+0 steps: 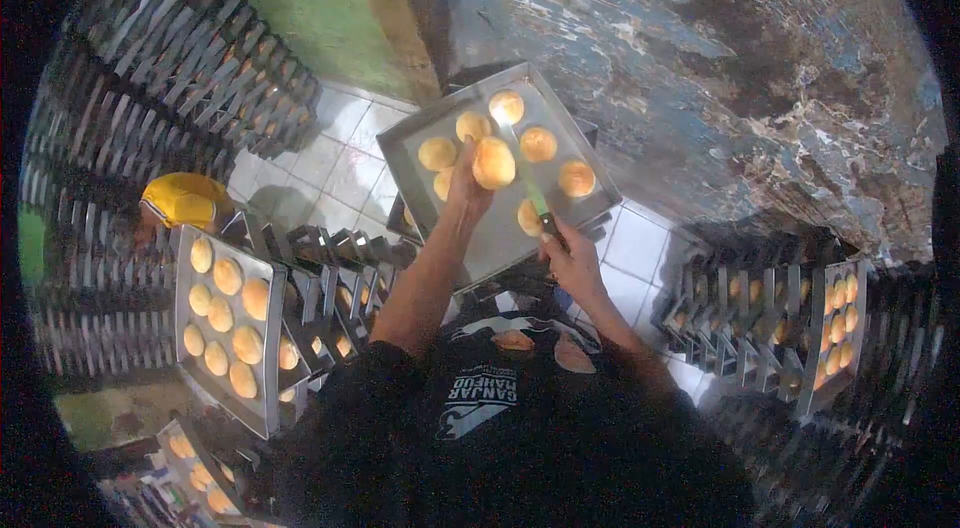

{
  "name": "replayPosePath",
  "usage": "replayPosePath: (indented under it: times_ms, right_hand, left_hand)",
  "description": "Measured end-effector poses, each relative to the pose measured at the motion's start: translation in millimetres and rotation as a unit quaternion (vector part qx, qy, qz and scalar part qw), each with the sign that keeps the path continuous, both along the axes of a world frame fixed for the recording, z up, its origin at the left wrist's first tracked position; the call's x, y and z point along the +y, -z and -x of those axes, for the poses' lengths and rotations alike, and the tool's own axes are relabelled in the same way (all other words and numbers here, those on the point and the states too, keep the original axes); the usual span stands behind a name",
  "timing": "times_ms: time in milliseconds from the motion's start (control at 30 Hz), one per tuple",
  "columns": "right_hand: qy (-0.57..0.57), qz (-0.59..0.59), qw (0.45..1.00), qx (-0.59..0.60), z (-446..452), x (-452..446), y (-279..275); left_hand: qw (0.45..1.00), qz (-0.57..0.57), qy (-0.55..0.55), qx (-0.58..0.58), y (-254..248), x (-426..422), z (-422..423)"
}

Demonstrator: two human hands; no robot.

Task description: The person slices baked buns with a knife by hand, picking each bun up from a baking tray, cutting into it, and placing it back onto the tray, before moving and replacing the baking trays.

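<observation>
In my left hand (470,190) is a round golden bun (494,163), raised above a square metal tray (420,143). My right hand (572,256) grips the dark handle of a long knife (537,194), whose blade looks greenish near the handle. The blade slants up and left over the tray, just right of the held bun; I cannot tell whether it touches the bun. On the tray lie several more buns, among them one bun (577,179) at the right and another bun (506,107) near the far corner. My left fingers partly hide a bun beneath.
To the left, a tray of buns (236,283) tops a stack of trays. Another bun tray (838,320) stands on stacks at the right. Trays are piled high at the upper left. A person in a yellow top (186,200) is at the left. A worn wall (700,58) rises ahead.
</observation>
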State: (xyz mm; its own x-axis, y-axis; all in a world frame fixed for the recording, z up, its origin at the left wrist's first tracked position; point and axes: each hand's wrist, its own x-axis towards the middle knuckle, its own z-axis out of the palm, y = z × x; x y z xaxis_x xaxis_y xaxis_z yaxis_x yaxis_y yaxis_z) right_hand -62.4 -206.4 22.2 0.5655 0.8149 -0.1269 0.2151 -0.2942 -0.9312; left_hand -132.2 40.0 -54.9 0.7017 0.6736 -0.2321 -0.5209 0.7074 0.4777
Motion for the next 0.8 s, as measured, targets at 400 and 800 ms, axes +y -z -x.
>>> replayPosePath:
  times_ms: [400,800]
  right_hand:
    - [0.026,-0.017,0.999,0.02,-1.2,-4.2,-23.1]
    - [0.052,0.01,0.998,0.042,12.5,5.1,-45.7]
  left_hand:
    - [0.996,-0.009,0.083,0.025,-9.7,-32.9,-14.8]
    - [0.986,-0.097,0.138,0.017,-32.9,-41.5,-7.4]
